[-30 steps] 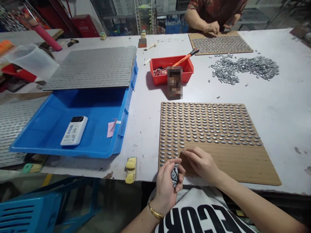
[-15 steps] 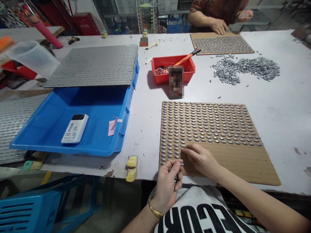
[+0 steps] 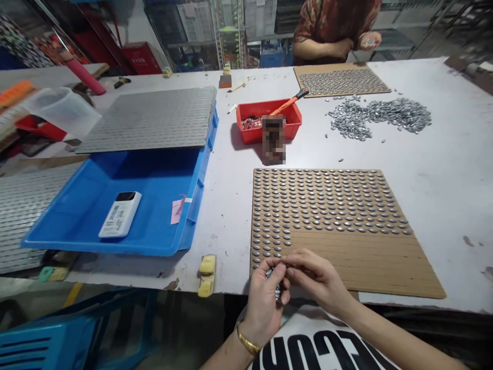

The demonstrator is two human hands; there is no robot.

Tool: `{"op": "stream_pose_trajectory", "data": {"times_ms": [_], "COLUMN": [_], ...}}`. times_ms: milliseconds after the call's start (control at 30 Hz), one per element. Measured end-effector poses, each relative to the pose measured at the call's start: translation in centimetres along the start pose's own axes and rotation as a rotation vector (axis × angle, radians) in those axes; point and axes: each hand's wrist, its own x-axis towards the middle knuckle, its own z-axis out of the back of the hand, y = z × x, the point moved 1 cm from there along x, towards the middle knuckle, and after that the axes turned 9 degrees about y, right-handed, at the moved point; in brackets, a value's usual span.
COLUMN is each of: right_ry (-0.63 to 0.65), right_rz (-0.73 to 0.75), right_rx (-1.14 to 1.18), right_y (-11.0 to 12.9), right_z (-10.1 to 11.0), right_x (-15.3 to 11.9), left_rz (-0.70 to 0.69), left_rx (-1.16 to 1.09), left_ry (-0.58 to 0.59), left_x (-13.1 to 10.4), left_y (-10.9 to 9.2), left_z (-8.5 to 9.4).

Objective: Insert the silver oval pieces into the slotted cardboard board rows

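A brown ridged board (image 3: pixel 370 262) lies in front of me, with rows of small silver oval pieces (image 3: pixel 316 195) over its far part and down its left side. My left hand (image 3: pixel 267 293), with a gold bracelet at the wrist, is curled around several silver pieces at the board's near left edge. My right hand (image 3: pixel 318 277) is above the near part of the board, its fingertips pinched together at the left hand's thumb and forefinger. Whatever lies between the right fingertips is too small to make out.
Loose silver pieces (image 3: pixel 400 114) are heaped at the back right. A red bin (image 3: pixel 250 134) with an orange-handled tool stands beyond the board. Left is a blue tray (image 3: pixel 154 239) holding a white device (image 3: pixel 120 216). Across the table a person (image 3: pixel 327 36) is beside another board (image 3: pixel 296 77).
My right hand has moved back from the row of pieces to the fingertips of my left hand. The view has tilted up a little, and the other person's hand has drawn back from their board.
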Motion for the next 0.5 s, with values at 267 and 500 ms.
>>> {"op": "stream_pose_trajectory", "data": {"times_ms": [267,500], "right_ry": [-0.067,-0.224], "right_rz": [0.136,0.026], "right_rx": [-0.324,-0.171], "right_y": [0.1,0.1], "right_z": [0.3,2.8], "right_x": [-0.3,-0.5], "left_rz": [0.008,-0.060], "left_rx": [-0.024,-0.195], "left_ry": [0.002,0.001], "left_x": [-0.2,-1.8], "left_y": [0.2,-6.4], "left_z": [-0.3,-0.8]}}
